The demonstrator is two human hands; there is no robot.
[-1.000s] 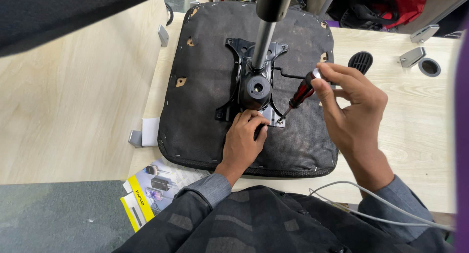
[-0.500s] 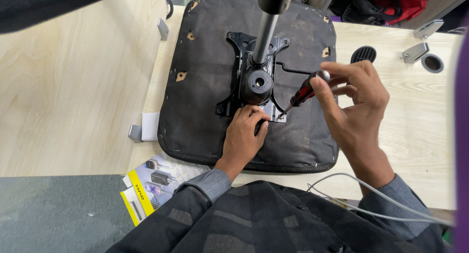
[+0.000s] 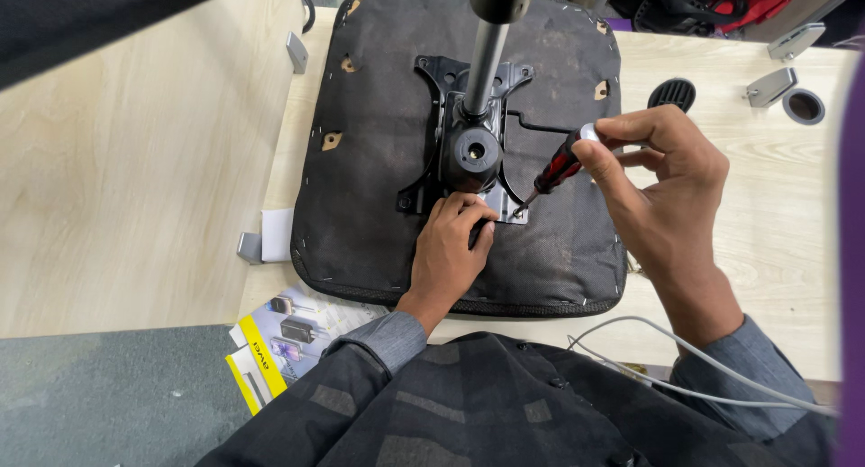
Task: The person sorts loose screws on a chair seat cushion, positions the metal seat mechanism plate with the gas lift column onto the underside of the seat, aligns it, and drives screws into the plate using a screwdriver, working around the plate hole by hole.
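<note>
Two hands busy: right hand (image 3: 671, 192) clamps the screwdriver (image 3: 556, 169) into the mounting plate (image 3: 468, 151)'s corner screw; left hand (image 3: 448, 251), fingers curled, steadies it; fastening unfinished.

The table (image 3: 775, 242) is pale wood-grain. A black seat cushion (image 3: 378, 187) lies underside up across its middle. Far right on the table: a black round vent cap (image 3: 671, 94), two grey metal brackets (image 3: 773, 86), and a grey ring (image 3: 803, 105). A grey cable (image 3: 685, 350) crosses the near right edge. A white block (image 3: 276, 234) with a grey bracket sits just beside the cushion's left edge.
</note>
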